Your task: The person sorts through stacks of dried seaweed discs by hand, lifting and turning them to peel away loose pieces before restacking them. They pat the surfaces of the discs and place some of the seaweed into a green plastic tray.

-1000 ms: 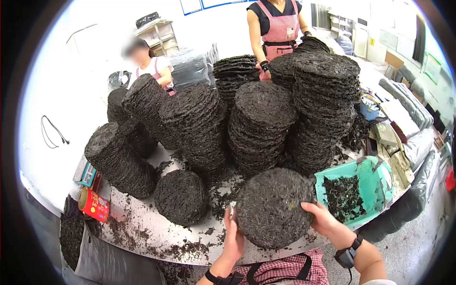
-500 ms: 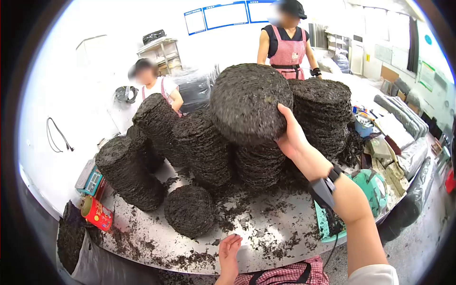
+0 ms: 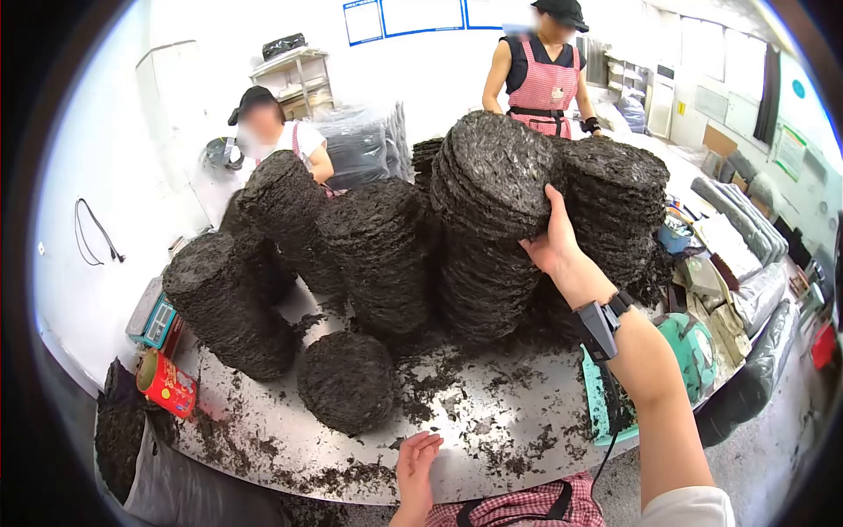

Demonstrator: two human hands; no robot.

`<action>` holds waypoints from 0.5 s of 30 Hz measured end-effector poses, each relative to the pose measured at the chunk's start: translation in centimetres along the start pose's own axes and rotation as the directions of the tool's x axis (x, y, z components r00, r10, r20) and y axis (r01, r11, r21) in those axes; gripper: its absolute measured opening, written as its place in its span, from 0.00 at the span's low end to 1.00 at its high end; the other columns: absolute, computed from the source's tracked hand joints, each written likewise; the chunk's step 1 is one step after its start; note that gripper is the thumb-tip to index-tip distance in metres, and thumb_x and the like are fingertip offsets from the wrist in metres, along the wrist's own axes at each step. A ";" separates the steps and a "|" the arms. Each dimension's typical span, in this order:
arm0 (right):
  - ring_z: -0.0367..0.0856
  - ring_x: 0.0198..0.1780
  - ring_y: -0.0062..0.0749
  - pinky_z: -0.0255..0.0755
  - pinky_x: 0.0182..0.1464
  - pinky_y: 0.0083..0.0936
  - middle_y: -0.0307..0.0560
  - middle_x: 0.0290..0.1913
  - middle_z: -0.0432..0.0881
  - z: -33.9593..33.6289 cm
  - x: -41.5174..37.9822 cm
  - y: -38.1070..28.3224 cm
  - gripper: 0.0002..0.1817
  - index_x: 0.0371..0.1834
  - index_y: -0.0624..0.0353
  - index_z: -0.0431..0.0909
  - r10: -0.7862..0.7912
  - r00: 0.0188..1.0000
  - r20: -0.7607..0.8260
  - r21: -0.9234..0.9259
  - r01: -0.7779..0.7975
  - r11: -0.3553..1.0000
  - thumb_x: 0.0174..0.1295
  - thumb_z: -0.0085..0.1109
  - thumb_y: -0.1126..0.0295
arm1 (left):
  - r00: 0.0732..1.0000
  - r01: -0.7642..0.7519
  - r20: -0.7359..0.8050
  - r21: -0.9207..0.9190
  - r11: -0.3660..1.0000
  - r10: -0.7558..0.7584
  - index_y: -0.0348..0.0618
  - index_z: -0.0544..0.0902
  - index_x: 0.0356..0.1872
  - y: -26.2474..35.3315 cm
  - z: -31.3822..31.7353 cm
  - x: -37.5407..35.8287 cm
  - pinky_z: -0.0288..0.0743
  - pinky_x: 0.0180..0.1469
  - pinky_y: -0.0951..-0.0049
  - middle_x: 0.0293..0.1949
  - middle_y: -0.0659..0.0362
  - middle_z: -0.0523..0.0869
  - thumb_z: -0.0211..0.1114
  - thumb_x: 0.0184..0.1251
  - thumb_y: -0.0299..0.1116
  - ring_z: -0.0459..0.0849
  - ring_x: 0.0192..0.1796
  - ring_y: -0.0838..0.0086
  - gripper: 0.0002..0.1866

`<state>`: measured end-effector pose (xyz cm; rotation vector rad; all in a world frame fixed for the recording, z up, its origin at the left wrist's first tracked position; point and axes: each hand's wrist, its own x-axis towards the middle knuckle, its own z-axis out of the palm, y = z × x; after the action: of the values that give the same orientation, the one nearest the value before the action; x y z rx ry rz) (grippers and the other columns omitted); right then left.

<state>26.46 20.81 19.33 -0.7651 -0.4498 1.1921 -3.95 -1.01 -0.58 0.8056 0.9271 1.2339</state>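
Observation:
My right hand (image 3: 558,237) grips the right edge of a bundle of dark round seaweed sheets (image 3: 500,167), thumb at its upper rim and fingers partly hidden. The bundle rests tilted on top of a tall stack of the same sheets (image 3: 487,290). Over the table's near edge, my left hand (image 3: 419,465) is open and holds nothing, its fingers slightly curved. A low round seaweed pile (image 3: 347,382) sits on the table beyond it. To the left of the gripped bundle rises another tall stack (image 3: 373,263); to its right stands a further one (image 3: 616,193).
Dark flakes litter the metal table (image 3: 492,422). At its left stand a red tin (image 3: 167,384) and a teal scale (image 3: 156,321). A green tray (image 3: 599,413) lies near my right forearm. Two people in checked aprons (image 3: 544,92) are behind the stacks.
The bundle in my right hand has come down from above onto the tall stack, its top face now turned toward me. My left hand has barely moved. The view has shifted slightly.

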 end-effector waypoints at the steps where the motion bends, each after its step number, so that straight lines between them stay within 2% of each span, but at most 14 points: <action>1: 0.57 0.70 0.34 0.39 0.72 0.40 0.42 0.70 0.62 -0.2 0.3 0.0 0.39 0.69 0.52 0.60 -0.003 1.000 0.013 -0.001 0.003 1.000 0.58 0.55 0.42 | 1.000 0.000 0.000 0.000 1.000 0.000 0.36 0.70 0.54 0.0 0.0 0.1 0.66 0.62 0.68 0.51 0.50 0.78 0.56 0.68 0.28 0.77 0.56 0.65 0.16; 6: 0.55 0.71 0.37 0.42 0.72 0.39 0.43 0.71 0.60 -0.8 0.7 0.2 0.44 0.71 0.52 0.56 0.039 0.991 0.129 -0.033 -0.035 0.999 0.57 0.57 0.40 | 1.000 0.004 0.005 -0.002 1.000 -0.004 0.37 0.69 0.55 -0.1 0.1 0.2 0.66 0.62 0.67 0.51 0.51 0.78 0.56 0.68 0.29 0.77 0.56 0.65 0.16; 9: 0.53 0.72 0.38 0.39 0.73 0.39 0.44 0.72 0.58 0.0 -1.4 -0.4 0.48 0.73 0.54 0.51 0.016 0.994 0.104 -0.059 -0.010 0.998 0.56 0.59 0.39 | 1.000 0.017 0.006 -0.002 1.000 -0.017 0.37 0.69 0.55 -0.5 -0.1 -0.4 0.66 0.63 0.66 0.51 0.51 0.78 0.56 0.67 0.29 0.76 0.56 0.65 0.16; 10: 0.47 0.75 0.38 0.37 0.74 0.38 0.46 0.73 0.54 0.4 -2.5 -0.8 0.49 0.74 0.58 0.47 0.009 0.991 0.132 -0.058 -0.001 0.998 0.57 0.59 0.42 | 1.000 0.016 0.011 0.003 1.000 -0.016 0.37 0.69 0.55 -0.4 -0.1 -0.3 0.66 0.63 0.66 0.51 0.50 0.78 0.56 0.67 0.29 0.76 0.56 0.65 0.17; 15: 0.39 0.76 0.40 0.36 0.74 0.37 0.51 0.74 0.48 -2.4 -5.0 1.0 0.45 0.73 0.62 0.45 -0.121 0.992 -0.024 -0.252 0.111 0.961 0.62 0.57 0.50 | 0.999 0.021 0.025 -0.008 1.000 -0.021 0.36 0.69 0.54 -0.3 0.2 -0.5 0.66 0.64 0.65 0.51 0.50 0.78 0.57 0.67 0.29 0.76 0.56 0.64 0.17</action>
<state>25.77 15.55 17.33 -0.9646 -0.6127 1.0199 -3.70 -1.59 -0.75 0.8011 0.9080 1.2061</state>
